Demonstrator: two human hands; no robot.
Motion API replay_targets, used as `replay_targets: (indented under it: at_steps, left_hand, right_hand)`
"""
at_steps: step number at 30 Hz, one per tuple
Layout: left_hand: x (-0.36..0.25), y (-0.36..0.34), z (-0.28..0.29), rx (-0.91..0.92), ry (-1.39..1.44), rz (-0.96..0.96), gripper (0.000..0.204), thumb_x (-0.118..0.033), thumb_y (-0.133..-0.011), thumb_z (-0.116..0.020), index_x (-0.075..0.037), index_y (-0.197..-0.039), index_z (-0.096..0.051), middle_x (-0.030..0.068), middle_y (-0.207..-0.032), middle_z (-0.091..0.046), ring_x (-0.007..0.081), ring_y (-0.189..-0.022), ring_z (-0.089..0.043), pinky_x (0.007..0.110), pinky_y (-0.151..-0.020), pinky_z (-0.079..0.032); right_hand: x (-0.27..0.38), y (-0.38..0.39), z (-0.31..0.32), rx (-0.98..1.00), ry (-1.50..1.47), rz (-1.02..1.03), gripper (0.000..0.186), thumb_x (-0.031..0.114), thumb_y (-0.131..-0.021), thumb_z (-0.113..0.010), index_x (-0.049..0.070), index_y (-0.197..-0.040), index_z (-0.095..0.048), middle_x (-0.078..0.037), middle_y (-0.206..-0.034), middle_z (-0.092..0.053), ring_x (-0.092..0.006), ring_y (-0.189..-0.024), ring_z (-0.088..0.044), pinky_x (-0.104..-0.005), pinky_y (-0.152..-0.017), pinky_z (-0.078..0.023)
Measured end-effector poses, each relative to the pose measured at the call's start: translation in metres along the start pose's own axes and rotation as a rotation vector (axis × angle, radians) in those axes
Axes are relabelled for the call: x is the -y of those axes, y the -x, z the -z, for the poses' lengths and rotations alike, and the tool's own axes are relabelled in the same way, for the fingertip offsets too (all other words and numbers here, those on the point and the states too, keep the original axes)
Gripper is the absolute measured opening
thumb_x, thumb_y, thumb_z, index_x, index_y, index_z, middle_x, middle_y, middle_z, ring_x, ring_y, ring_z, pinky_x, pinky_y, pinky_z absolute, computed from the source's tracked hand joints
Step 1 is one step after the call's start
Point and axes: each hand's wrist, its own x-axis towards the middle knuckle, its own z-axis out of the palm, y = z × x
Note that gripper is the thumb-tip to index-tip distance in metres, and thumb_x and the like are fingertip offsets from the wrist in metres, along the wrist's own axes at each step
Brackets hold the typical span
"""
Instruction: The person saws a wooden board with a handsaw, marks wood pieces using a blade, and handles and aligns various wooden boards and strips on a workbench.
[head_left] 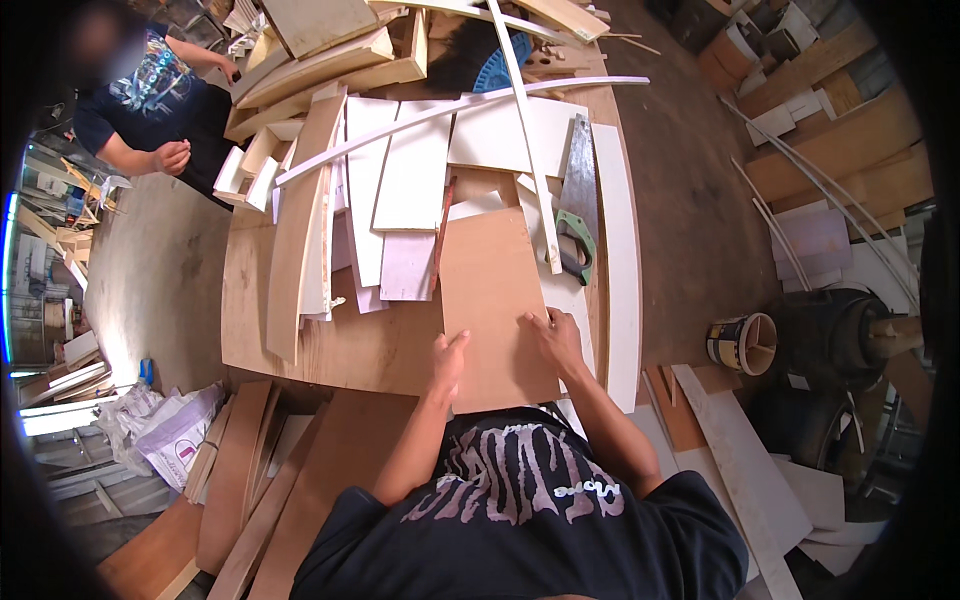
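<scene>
A flat brown rectangular board [490,270] lies lengthwise before me, its near end close to my shirt. My left hand [452,362] grips its left edge, thumb on top. On the opposite edge my right hand [553,338] is closed, fingers partly curled out of sight. Just beyond my right hand rests a handsaw [577,190] with a green and black handle, its blade pointing away. Left of the board are white panels [412,185] and a narrow red strip [443,225]. Two thin pale strips [520,110] cross over the pile.
Beneath everything is a wooden worktable [250,330]. Wooden frames [390,70] and a blue toothed piece [503,68] sit at its far end. Another person [150,110] stands far left. Board offcuts [230,470] lie near left; a bucket [740,343] stands right.
</scene>
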Motion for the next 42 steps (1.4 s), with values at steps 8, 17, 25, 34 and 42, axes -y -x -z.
replay_targets:
  at_steps: [8, 17, 25, 34, 42]
  left_hand:
    - [-0.010, 0.037, -0.022, -0.060, -0.019, 0.015, 0.033, -0.025, -0.097, -0.068, 0.001, -0.117, -0.063, 0.0106, -0.109, -0.069, 0.0194, -0.101, -0.066, 0.036, -0.089, -0.054]
    - [0.004, 0.031, -0.019, -0.071, -0.012, -0.223, 0.033, -0.026, -0.097, -0.068, 0.004, -0.109, -0.064, 0.0116, -0.107, -0.072, 0.0181, -0.101, -0.065, 0.034, -0.091, -0.050]
    - [0.003, 0.020, -0.017, -0.117, -0.121, -0.263, 0.038, -0.033, -0.096, -0.070, 0.003, -0.107, -0.063, 0.0133, -0.101, -0.072, 0.0194, -0.094, -0.066, 0.036, -0.085, -0.052]
    - [0.018, 0.010, -0.028, -0.040, -0.170, -0.310, 0.041, -0.034, -0.095, -0.070, 0.005, -0.106, -0.062, 0.0140, -0.091, -0.071, 0.0213, -0.084, -0.066, 0.039, -0.078, -0.053]
    - [-0.009, 0.009, -0.032, -0.027, -0.257, -0.366, 0.039, -0.035, -0.095, -0.070, 0.003, -0.095, -0.060, 0.0129, -0.085, -0.071, 0.0189, -0.077, -0.064, 0.038, -0.073, -0.052]
  right_hand:
    - [-0.005, 0.041, 0.017, -0.240, -0.029, 0.164, 0.057, 0.042, -0.093, -0.075, -0.003, -0.126, -0.068, -0.024, -0.107, -0.063, -0.0364, -0.106, -0.059, -0.0433, -0.092, -0.050]
    - [-0.004, 0.042, 0.018, -0.272, -0.172, 0.226, 0.055, 0.038, -0.092, -0.078, -0.002, -0.128, -0.068, -0.015, -0.106, -0.060, -0.0232, -0.084, -0.056, -0.0362, -0.075, -0.049]
    - [-0.019, 0.035, 0.005, -0.307, -0.231, 0.207, 0.053, 0.037, -0.093, -0.077, 0.000, -0.129, -0.069, -0.010, -0.102, -0.057, -0.0166, -0.076, -0.049, -0.0327, -0.067, -0.045]
    - [-0.012, 0.067, 0.021, -0.343, -0.269, 0.157, 0.048, 0.033, -0.098, -0.073, -0.003, -0.129, -0.066, -0.006, -0.107, -0.056, -0.0103, -0.076, -0.052, -0.0269, -0.063, -0.044]
    - [-0.014, 0.051, 0.025, -0.394, -0.249, 0.262, 0.050, 0.032, -0.099, -0.073, -0.005, -0.132, -0.064, -0.005, -0.108, -0.055, -0.0097, -0.078, -0.051, -0.0261, -0.064, -0.043]
